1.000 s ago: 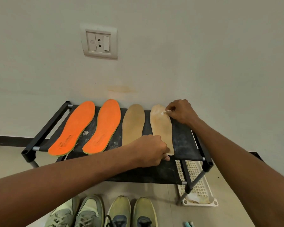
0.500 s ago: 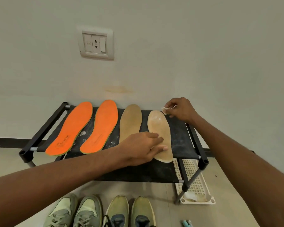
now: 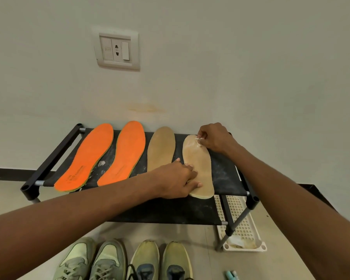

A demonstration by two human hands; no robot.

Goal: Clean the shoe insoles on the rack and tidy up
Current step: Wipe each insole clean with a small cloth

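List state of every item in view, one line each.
left hand: fingers flat, pressing right tan insole
right hand: pinching small white wipe at that insole's toe end
left tan insole: flat on rack, untouched
orange insoles: flat, side by side
shoes: on floor, below rack
white basket: on floor, under rack's right end

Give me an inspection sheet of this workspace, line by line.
Surface: black fabric rack shelf, smudged with pale dust.
Job's things: two orange insoles and two tan insoles lie side by side; right tan insole is being worked on.
Clutter: white perforated tray on the floor under the rack's right end; small teal item, too small to identify.
Grippers: left hand presses the right tan insole's heel end; right hand pinches a small white wipe at its toe.
Cables: nothing seen.
Surroundings: wall socket; four shoes on the floor.
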